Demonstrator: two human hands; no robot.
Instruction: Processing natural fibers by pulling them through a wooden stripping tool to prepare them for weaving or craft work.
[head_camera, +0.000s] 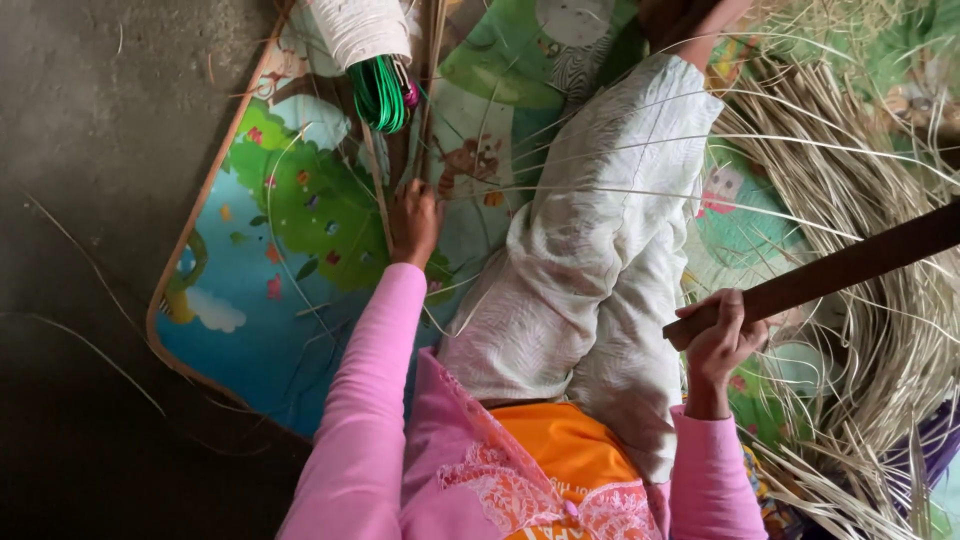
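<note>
Straw-coloured reed strips (385, 195) lie upright across the cartoon-printed foam play mat (260, 230), pinched near their lower end by the left hand (414, 222), its grip closed narrowly on them. The right hand (722, 340) wraps firmly round the end of a long dark-brown wooden stick (830, 272) slanting over the loose pile of pale dried reeds (860, 180).

Risks, as judged: the thin strips could slip or snap under a sideways pull; the stick could snag stray strands arching over the white-trousered leg (590, 260).

Packages: a white ribbed wrapped roll (360, 28) at the mat's top, a bundle of green cord (380, 95) hanging from its end. No labels are legible.
</note>
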